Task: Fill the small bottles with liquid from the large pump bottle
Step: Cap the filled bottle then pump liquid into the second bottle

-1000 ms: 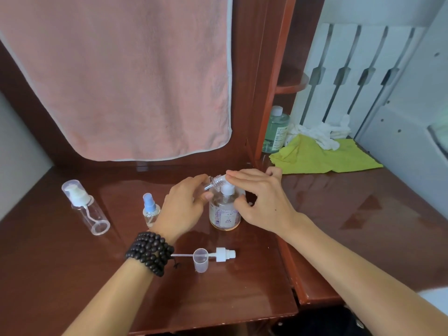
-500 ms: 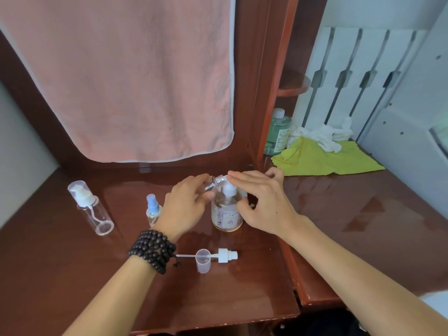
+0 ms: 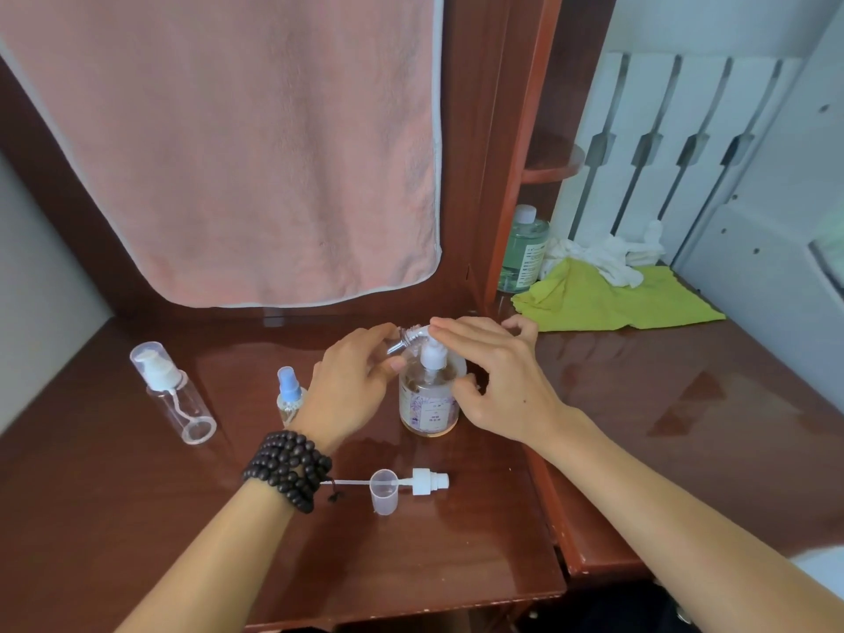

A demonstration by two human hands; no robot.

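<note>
1. Head view: the large pump bottle (image 3: 428, 399) is standing upright on the wooden desk (image 3: 456, 550), between both hands.
2. The left hand (image 3: 351, 386) is pinching a small clear bottle (image 3: 403, 344), tilting it with its neck at the pump's spout.
3. The right hand (image 3: 493, 381) is lying with straight fingers over the pump head (image 3: 433, 356), thumb against the bottle's side.
4. A blue-capped spray bottle (image 3: 288, 395) is standing left of the left hand; a clear pump bottle (image 3: 171, 395) is sitting further left.
5. A loose pump top (image 3: 427, 482) and clear cap (image 3: 382, 491) are lying nearer.
</note>
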